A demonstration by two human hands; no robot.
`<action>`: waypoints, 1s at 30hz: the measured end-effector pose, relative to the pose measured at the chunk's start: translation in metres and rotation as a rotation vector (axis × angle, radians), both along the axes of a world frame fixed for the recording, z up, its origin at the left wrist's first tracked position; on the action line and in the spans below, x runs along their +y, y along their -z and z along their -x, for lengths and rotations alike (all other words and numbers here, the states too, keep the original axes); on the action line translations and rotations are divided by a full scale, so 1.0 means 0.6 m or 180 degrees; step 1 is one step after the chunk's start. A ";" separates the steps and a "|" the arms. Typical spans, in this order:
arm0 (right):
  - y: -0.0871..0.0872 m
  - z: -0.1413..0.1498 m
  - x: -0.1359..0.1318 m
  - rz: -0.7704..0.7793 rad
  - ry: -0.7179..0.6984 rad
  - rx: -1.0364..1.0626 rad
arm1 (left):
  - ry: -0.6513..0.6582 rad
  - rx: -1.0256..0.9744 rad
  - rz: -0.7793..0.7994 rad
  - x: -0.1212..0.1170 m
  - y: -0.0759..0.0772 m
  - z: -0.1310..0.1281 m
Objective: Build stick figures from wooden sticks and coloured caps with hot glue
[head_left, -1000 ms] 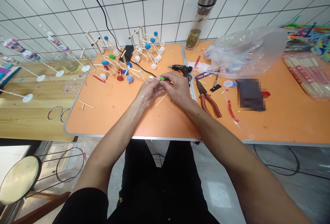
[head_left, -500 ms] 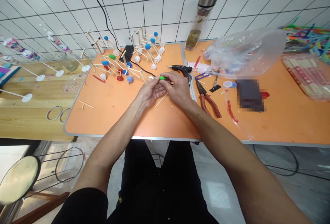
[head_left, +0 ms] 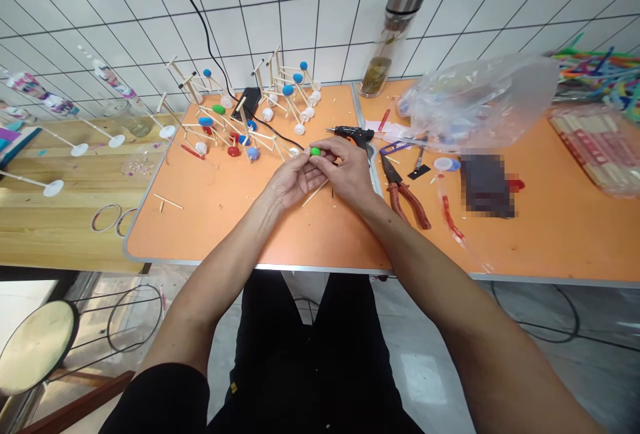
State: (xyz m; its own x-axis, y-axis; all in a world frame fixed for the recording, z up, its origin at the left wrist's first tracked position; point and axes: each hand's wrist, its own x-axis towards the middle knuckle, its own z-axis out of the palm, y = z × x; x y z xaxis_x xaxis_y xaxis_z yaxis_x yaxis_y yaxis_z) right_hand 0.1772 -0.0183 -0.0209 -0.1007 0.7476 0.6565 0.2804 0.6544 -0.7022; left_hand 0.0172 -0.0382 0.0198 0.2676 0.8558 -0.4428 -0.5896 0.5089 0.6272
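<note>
A small round green bottle cap (head_left: 315, 151) is pinched between my two hands above the orange table. My left hand (head_left: 294, 179) is turned palm up, its thumb and fingertips at the cap's left side. From the right, my right hand (head_left: 346, 169) closes its thumb and index finger on the same cap; its other fingers are curled and partly hidden. Under the hands lies a thin wooden stick (head_left: 314, 194). Just behind my right hand rests a black and orange glue gun (head_left: 353, 134).
Several stick frames (head_left: 287, 91) with coloured caps stand at the back left, around a black box (head_left: 246, 104). Red-handled pliers (head_left: 405, 197), a glass bottle (head_left: 385, 54), a plastic bag (head_left: 480, 101) and packed sticks (head_left: 595, 144) are on the right. A short stick piece (head_left: 169, 201) lies front left.
The green cap has turned slightly, showing more of its face. Both hands keep nearly the same place and grip; the whole view has shifted a little.
</note>
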 end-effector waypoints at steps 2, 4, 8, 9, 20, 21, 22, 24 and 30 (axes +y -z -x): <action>-0.001 0.001 0.000 0.0025 -0.0003 0.0030 | -0.0056 -0.0064 0.0030 0.000 0.000 0.000; -0.003 0.002 0.000 0.0031 -0.0007 0.0037 | -0.0097 -0.0097 0.0045 0.000 0.000 0.000; -0.007 0.003 -0.004 0.0018 -0.0013 0.0041 | -0.0064 -0.0106 0.0049 0.001 0.002 0.001; -0.008 0.003 -0.005 0.0013 0.0018 0.0038 | -0.0039 -0.0112 0.0051 0.001 0.002 0.001; -0.005 0.002 -0.006 -0.0066 0.0040 -0.0036 | -0.0022 -0.0094 0.0092 -0.003 -0.002 0.000; -0.005 0.002 -0.006 -0.0028 0.0060 -0.0058 | -0.0018 -0.0090 0.0099 -0.003 -0.002 0.000; -0.006 0.002 -0.007 0.0014 0.0083 -0.0083 | -0.0023 -0.0087 0.0111 -0.002 -0.002 -0.001; -0.007 0.002 -0.007 0.0051 0.0113 -0.0136 | -0.0059 -0.0073 0.0147 -0.001 0.000 -0.001; -0.008 0.003 -0.009 0.0022 0.0073 -0.0137 | -0.0028 -0.0022 0.0157 0.003 0.006 0.002</action>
State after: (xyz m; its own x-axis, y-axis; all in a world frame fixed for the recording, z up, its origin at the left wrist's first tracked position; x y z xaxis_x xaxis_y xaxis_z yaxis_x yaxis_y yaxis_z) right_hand 0.1756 -0.0238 -0.0159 -0.1114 0.7546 0.6466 0.3255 0.6425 -0.6937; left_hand 0.0160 -0.0364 0.0159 0.2633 0.8353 -0.4827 -0.5986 0.5338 0.5973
